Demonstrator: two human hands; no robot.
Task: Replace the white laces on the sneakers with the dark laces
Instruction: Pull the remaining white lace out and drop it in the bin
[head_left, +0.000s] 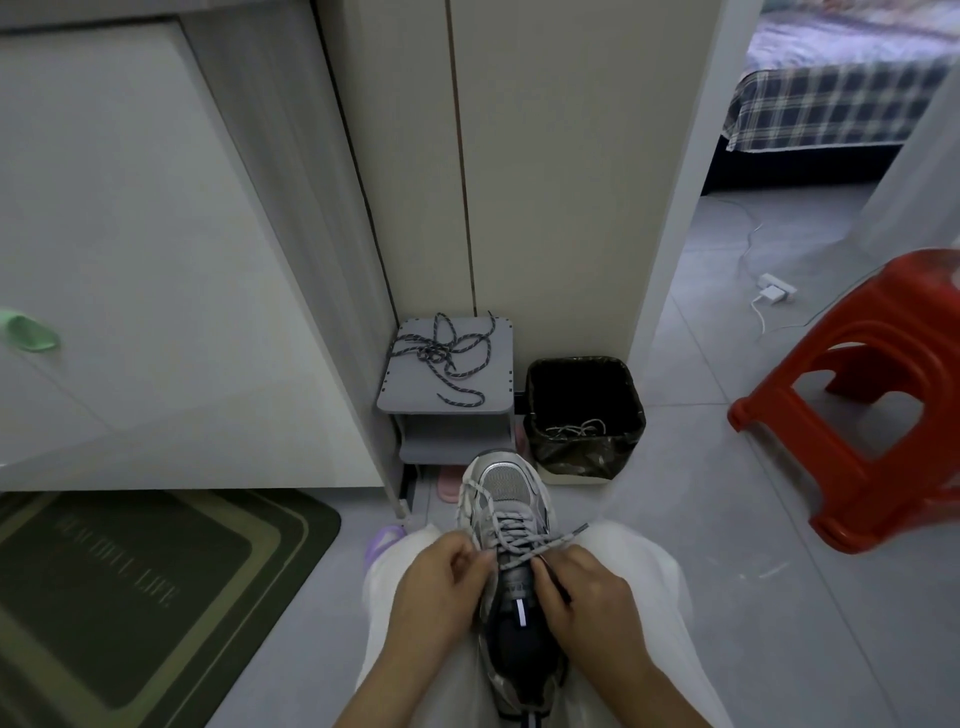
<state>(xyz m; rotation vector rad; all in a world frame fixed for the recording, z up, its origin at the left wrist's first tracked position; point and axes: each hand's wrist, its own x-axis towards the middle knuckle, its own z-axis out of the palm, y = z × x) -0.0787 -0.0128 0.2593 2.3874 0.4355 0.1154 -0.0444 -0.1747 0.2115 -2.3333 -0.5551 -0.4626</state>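
A grey sneaker (506, 499) lies between my knees with its toe pointing away from me. A white lace (519, 535) is threaded through its eyelets, one end sticking out to the right. My left hand (441, 587) pinches the lace at the sneaker's left side. At the right side of the tongue, my right hand (587, 592) pinches another part of the lace. A dark speckled lace (447, 353) lies tangled on the small grey stool (410, 400) ahead. Another white lace (574, 430) lies inside the black bin (584, 405).
A red plastic stool (872, 405) stands at the right. A dark green mat (130, 597) covers the floor at the left, in front of a white cabinet (130, 260). Pink slippers (449, 486) sit under the grey stool. A charger and cable (774, 293) lie near the doorway.
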